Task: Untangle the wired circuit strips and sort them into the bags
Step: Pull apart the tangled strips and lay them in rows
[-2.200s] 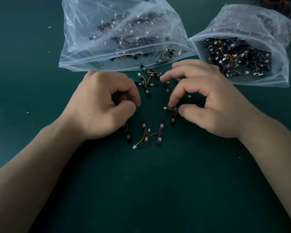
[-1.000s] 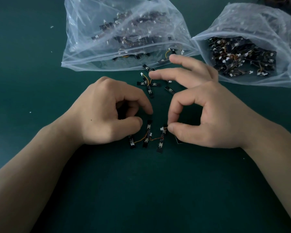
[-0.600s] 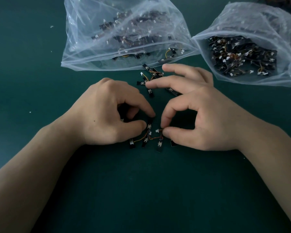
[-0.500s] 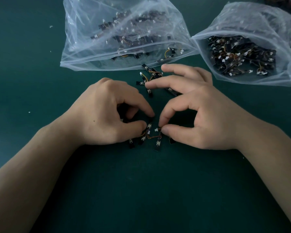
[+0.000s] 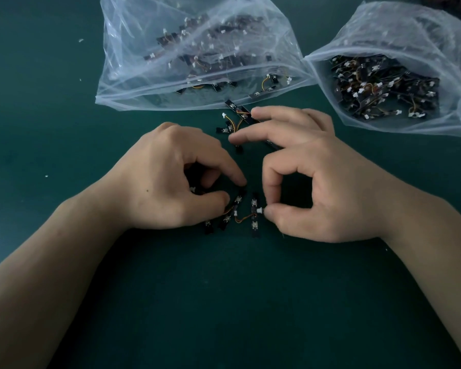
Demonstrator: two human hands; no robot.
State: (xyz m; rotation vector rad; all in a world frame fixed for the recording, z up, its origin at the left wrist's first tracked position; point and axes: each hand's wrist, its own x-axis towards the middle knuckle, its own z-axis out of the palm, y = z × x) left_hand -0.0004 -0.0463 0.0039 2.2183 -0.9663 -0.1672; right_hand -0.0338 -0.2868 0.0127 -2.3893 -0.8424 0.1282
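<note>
Your dark green table (image 5: 224,302) carries two clear bags of strips. The wide bag (image 5: 133,83) lies beyond your left grip (image 5: 171,182), and the smaller bag (image 5: 437,49) lies beyond and to the right of your right grip (image 5: 325,187). A loose tangle (image 5: 237,117) lies beyond both grips, just short of the wide bag. A few wired strips (image 5: 254,217) lie between the grips. White flecks (image 5: 46,176) lie well left of the left grip.
</note>
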